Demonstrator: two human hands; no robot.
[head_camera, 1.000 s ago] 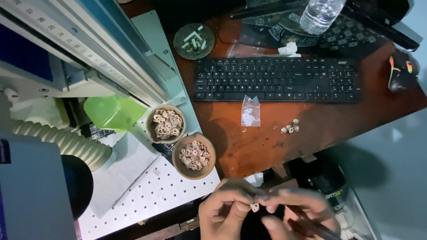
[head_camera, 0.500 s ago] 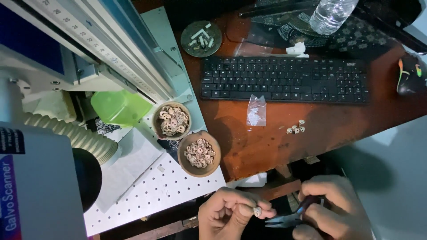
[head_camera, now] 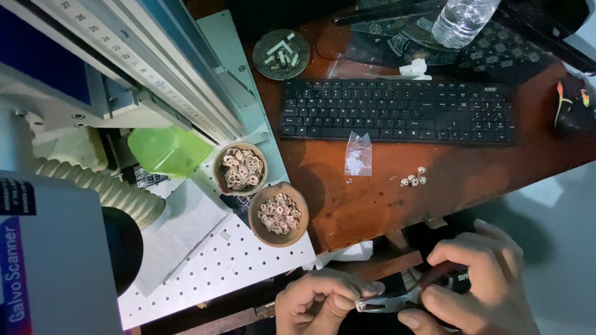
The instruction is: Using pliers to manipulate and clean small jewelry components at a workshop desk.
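Pliers [head_camera: 388,302], apart from the left hand [head_camera: 320,303] half a second before, had closed in until their tips met its pinched fingertips [head_camera: 370,288]. The right hand [head_camera: 475,291] was curled around the handles. The small bead seen earlier between thumb and forefinger was now hidden behind the tips. Both hands were cut off by the bottom edge, below the desk [head_camera: 372,205].
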